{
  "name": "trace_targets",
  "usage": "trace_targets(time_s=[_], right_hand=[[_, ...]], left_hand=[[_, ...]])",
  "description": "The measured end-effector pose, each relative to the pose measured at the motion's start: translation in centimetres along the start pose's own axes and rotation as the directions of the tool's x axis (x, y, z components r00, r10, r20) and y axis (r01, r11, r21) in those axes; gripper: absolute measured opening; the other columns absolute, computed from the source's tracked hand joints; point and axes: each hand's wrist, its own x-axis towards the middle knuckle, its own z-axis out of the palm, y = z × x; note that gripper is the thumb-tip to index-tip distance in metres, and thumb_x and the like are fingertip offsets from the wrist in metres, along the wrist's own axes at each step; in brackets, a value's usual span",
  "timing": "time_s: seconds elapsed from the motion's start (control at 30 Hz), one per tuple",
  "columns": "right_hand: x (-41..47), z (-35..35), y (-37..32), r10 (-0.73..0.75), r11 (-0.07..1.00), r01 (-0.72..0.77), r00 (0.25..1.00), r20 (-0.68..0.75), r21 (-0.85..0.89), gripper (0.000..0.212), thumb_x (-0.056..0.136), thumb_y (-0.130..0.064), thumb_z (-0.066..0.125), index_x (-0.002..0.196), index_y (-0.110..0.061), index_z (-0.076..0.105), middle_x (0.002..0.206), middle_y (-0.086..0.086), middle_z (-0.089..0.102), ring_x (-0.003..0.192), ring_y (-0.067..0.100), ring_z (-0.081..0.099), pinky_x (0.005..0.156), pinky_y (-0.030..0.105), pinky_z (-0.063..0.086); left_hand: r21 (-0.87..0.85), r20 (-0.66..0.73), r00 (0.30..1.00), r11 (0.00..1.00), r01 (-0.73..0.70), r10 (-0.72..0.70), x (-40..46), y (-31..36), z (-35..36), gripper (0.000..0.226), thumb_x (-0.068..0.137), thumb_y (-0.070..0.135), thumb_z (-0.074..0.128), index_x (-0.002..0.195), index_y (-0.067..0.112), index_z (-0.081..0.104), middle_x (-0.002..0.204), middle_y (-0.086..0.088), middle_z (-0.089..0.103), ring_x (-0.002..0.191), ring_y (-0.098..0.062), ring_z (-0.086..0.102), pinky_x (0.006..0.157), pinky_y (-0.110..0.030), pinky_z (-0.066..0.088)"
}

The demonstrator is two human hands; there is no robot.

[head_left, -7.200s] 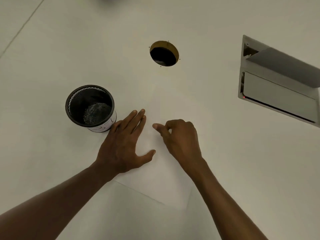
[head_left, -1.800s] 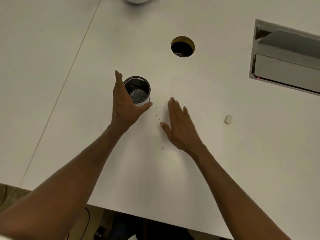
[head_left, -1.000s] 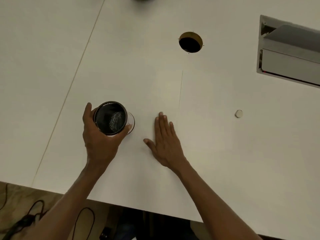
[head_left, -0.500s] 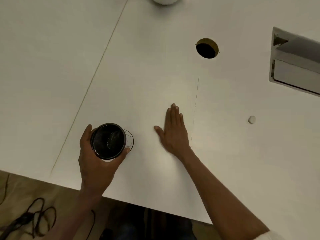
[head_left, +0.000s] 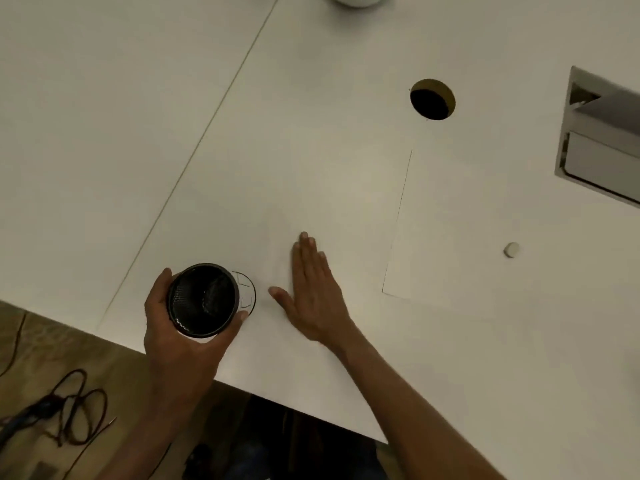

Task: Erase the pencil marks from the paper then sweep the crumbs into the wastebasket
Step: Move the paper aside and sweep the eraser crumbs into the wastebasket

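- My left hand [head_left: 180, 327] has its grip curled round the black mesh wastebasket [head_left: 202, 299], holding it at the near edge of the white table [head_left: 311, 98] with its mouth tipped up towards me, I judge so the crumbs can be pushed straight in
- My right hand [head_left: 311, 292] lies flat on the table just beside the basket, grip spread with fingers straight and together, palm down like a scraper; it holds nothing
- The crumbs themselves are too small for me to make out, so I can't tell how many are left
- The white sheet of paper [head_left: 450, 244] lies to the right of that hand, its left edge a thin dark line, well apart from the basket
- The small round white eraser [head_left: 511, 249] sits on the paper, out of the sweeping path
- Further off are a round cable hole [head_left: 432, 99] and a grey metal hatch [head_left: 602, 147]; between the hand and the basket nothing blocks the way
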Motion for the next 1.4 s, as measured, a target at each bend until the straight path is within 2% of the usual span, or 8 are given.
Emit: trace_targets(time_s=[0.23, 0.3, 0.4, 0.5, 0.77, 0.87, 1.07, 1.4], right_hand=[[-4.1, -1.3, 4.0, 0.322, 0.94, -0.333, 0.936, -0.142, -0.068, 0.086, 0.098, -0.058, 0.032, 0.151, 0.003, 0.003, 0.16, 0.018, -0.006, 0.148, 0.026, -0.01, 0.12, 0.045, 0.01], [-3.4, -0.3, 2.4, 0.272, 0.956, -0.28, 0.958, -0.093, -0.09, 0.088, 0.097, -0.061, 0.03, 0.151, 0.004, 0.005, 0.159, 0.019, -0.006, 0.148, 0.027, -0.01, 0.12, 0.045, 0.009], [-1.6, 1.6, -1.5, 0.149, 0.987, -0.15, 0.989, -0.024, -0.052, 0.087, 0.097, -0.061, 0.028, 0.151, 0.002, 0.002, 0.159, 0.018, -0.009, 0.147, 0.026, -0.013, 0.12, 0.044, 0.007], [-1.1, 2.4, -4.4, 0.003, 1.0, -0.003, 0.998, 0.057, -0.014, 0.086, 0.097, -0.06, 0.026, 0.152, -0.001, -0.005, 0.159, 0.015, -0.016, 0.146, 0.023, -0.019, 0.121, 0.042, 0.003], [0.4, 0.1, 0.8, 0.139, 0.985, -0.148, 0.985, -0.105, -0.086, 0.086, 0.097, -0.06, 0.028, 0.151, 0.003, 0.005, 0.16, 0.018, -0.004, 0.148, 0.026, -0.007, 0.12, 0.044, 0.009], [1.1, 1.5, -1.6, 0.026, 0.991, -0.028, 0.999, -0.019, -0.129, 0.085, 0.097, -0.06, 0.027, 0.152, 0.002, 0.006, 0.16, 0.017, -0.003, 0.148, 0.025, -0.008, 0.12, 0.043, 0.007], [-0.3, 3.1, -6.9, -0.185, 0.98, 0.193, 0.971, 0.152, -0.04, 0.081, 0.099, -0.057, 0.026, 0.152, -0.003, -0.003, 0.16, 0.012, -0.013, 0.147, 0.02, -0.015, 0.121, 0.041, 0.003], [-0.8, 1.5, -1.5, 0.09, 0.979, -0.1, 0.994, -0.064, -0.177, 0.083, 0.097, -0.058, 0.029, 0.152, 0.0, 0.006, 0.161, 0.016, -0.003, 0.149, 0.024, -0.006, 0.12, 0.046, 0.01]], left_hand=[[0.045, -0.123, 0.992, 0.998, 0.044, -0.038, -2.2, -0.1, -1.1, 0.108, 0.061, 0.01, 0.093, 0.151, 0.009, 0.034, 0.15, -0.011, 0.043, 0.132, -0.008, 0.043, 0.109, -0.008, 0.034], [0.029, -0.138, 0.989, 0.998, 0.053, -0.048, -2.9, 0.1, -1.4, 0.109, 0.061, 0.015, 0.093, 0.152, 0.013, 0.033, 0.15, -0.007, 0.045, 0.133, -0.007, 0.046, 0.111, -0.015, 0.037], [-0.018, -0.215, 0.973, 0.997, 0.078, -0.08, -4.6, 1.0, -1.7, 0.104, 0.067, -0.001, 0.09, 0.153, 0.008, 0.032, 0.143, -0.001, 0.045, 0.113, 0.015, 0.048, 0.096, 0.003, 0.035], [0.0, -0.258, 0.96, 0.994, 0.112, -0.108, -6.2, 1.8, -2.8, 0.096, 0.066, -0.004, 0.09, 0.147, 0.0, 0.038, 0.14, -0.012, 0.053, 0.11, -0.002, 0.053, 0.087, 0.004, 0.039], [-0.01, -0.38, 0.908, 0.982, 0.186, -0.176, -8.6, -2.1, -5.8, 0.107, 0.059, 0.022, 0.097, 0.149, 0.013, 0.04, 0.142, -0.009, 0.056, 0.128, -0.024, 0.057, 0.107, -0.034, 0.046], [-0.033, -0.419, 0.88, 0.972, 0.231, -0.224, -8.8, -4.9, -6.6, 0.109, 0.056, 0.036, 0.099, 0.148, 0.021, 0.043, 0.141, -0.003, 0.059, 0.128, -0.022, 0.059, 0.107, -0.046, 0.049], [-0.035, -0.383, 0.889, 0.966, 0.258, -0.251, -9.1, -8.9, -8.7, 0.105, 0.059, 0.014, 0.097, 0.148, 0.01, 0.041, 0.145, -0.011, 0.053, 0.133, -0.03, 0.054, 0.11, -0.055, 0.046], [0.021, -0.351, 0.881, 0.938, 0.345, -0.317, -9.5, -15.1, -8.6, 0.113, 0.06, 0.012, 0.097, 0.152, 0.015, 0.031, 0.15, -0.015, 0.045, 0.137, -0.032, 0.046, 0.114, -0.046, 0.039]])
